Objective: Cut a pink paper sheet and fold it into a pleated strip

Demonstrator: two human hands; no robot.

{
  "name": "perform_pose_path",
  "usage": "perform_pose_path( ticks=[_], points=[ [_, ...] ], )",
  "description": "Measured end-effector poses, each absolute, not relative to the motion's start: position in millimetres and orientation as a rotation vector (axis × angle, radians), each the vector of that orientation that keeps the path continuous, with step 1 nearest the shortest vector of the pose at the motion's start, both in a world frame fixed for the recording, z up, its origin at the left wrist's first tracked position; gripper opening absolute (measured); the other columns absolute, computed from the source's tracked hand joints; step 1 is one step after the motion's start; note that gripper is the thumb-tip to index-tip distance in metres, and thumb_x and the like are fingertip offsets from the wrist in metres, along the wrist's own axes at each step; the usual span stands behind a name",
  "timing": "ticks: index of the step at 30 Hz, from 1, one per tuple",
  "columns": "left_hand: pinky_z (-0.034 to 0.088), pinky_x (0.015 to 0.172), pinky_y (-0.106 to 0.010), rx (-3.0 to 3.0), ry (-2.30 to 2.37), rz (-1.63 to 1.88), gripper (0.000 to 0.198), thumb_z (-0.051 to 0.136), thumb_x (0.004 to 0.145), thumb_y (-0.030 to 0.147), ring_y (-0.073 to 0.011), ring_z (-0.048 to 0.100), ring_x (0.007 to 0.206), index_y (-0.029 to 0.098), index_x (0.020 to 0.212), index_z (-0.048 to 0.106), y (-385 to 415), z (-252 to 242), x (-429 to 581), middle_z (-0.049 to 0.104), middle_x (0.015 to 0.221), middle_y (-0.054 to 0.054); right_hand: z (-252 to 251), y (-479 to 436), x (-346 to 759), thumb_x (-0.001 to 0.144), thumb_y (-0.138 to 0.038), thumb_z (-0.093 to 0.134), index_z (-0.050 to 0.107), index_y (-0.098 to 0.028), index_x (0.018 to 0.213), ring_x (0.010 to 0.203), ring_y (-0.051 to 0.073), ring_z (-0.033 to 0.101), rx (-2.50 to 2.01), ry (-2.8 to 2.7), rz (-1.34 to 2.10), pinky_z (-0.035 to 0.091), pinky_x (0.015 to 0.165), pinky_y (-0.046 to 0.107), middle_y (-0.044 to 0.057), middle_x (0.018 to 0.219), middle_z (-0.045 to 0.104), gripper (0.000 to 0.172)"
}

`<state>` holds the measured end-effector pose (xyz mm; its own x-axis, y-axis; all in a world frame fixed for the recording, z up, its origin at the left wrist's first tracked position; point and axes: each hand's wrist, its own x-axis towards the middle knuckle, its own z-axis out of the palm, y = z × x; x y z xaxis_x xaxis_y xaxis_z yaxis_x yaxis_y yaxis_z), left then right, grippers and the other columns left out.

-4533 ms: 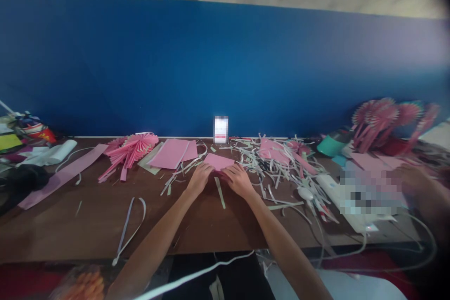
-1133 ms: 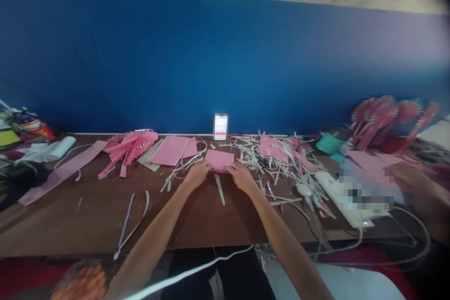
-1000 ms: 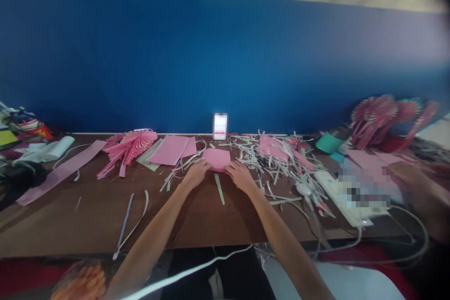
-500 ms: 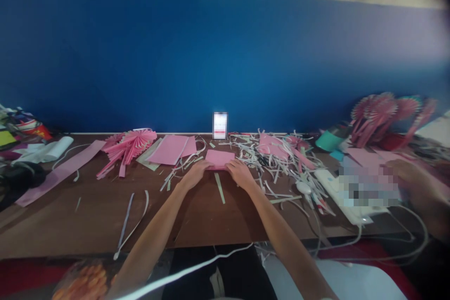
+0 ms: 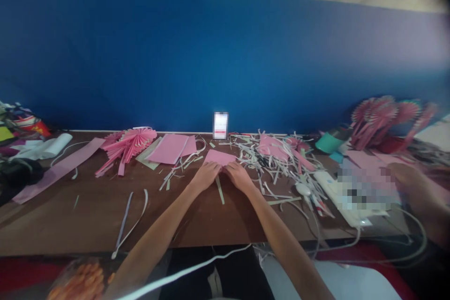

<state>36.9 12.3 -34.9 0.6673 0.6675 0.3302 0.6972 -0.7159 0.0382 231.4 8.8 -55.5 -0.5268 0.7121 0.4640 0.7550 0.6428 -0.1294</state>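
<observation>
A small pink paper [image 5: 220,156] lies on the brown table [image 5: 105,225] in front of me. My left hand [image 5: 208,173] has its fingers on the near left part of the paper. My right hand [image 5: 237,173] is on the near right part, and the fingertips of both hands almost meet at the near edge. Fingers of both hands are bent and close together on the paper. A narrow pale green strip [image 5: 220,191] lies on the table just below the hands.
A lit phone [image 5: 220,125] stands against the blue wall. Pink sheets [image 5: 169,148] and a pleated pink fan [image 5: 131,147] lie left. Right are tangled white strips [image 5: 260,164], a green cup [image 5: 330,140], a white power strip [image 5: 337,199] and another person's hand [image 5: 408,178].
Both my hands have moved inward, the left one more, so their fingertips are nearer each other on the paper. More of the paper's top surface shows.
</observation>
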Motion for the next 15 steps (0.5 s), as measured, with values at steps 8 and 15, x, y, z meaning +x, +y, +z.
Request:
perform_pose_path(
  ticks=[8,15],
  points=[
    [0.036,0.09,-0.034,-2.796,-1.114,-0.417,0.019,0.039,0.09,0.011,-0.0207,0.05,0.101,0.014,0.103,0.052,17,-45,33,0.056,0.105,-0.008,-54,8,231,0.091,-0.012,0.042,0.06,-0.017,0.09,0.088,0.019,0.052,-1.098,-2.363,-0.056,0.043,0.081,0.033,0.007,0.087,0.058,0.019],
    [0.037,0.088,-0.034,-2.812,-1.15,-0.427,0.02,0.038,0.09,0.009,-0.0209,0.05,0.099,0.014,0.102,0.053,16,-46,35,0.056,0.103,-0.009,-52,7,232,0.089,-0.008,0.043,0.061,-0.017,0.093,0.088,0.019,0.052,-1.083,-2.404,-0.021,0.043,0.081,0.032,0.007,0.089,0.059,0.02]
  ],
)
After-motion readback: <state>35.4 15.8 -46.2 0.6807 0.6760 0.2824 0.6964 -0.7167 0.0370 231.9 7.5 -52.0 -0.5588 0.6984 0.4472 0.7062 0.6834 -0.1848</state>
